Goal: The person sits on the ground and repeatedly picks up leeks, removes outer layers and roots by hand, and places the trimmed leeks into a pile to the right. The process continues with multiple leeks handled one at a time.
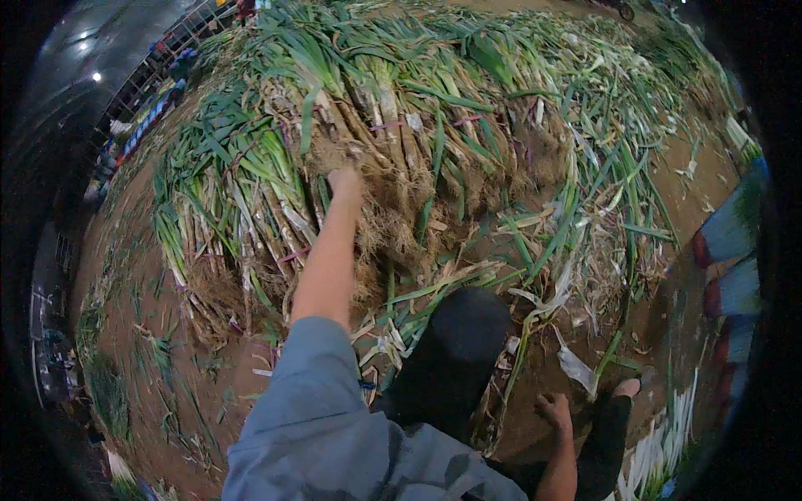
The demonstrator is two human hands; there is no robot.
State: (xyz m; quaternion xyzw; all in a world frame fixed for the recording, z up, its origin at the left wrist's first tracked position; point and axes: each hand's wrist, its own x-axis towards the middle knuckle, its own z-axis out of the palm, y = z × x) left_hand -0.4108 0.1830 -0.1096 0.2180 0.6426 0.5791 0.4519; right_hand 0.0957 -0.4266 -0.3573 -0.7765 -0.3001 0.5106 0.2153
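Observation:
My left hand (344, 180) reaches forward into a large heap of leeks (391, 134) and touches the hairy brown roots (335, 155) at the near end of one bunch. Its fingers are hidden among the roots, so I cannot tell whether they grip. The bunches lie with their roots towards me and green leaves away, several bound with pink ties (385, 126). At the lower right, my right hand (554, 410) hangs low over the brown ground by my leg. Its fingers are curled in, and nothing shows in them.
Loose leaves and peeled scraps (583, 238) litter the ground to the right. Whitish stalks (661, 444) lie at the lower right, below blue-and-red wrapped things (733, 288). My dark-trousered knee (470, 325) stands close to the heap. Railings (182, 34) run along the far left.

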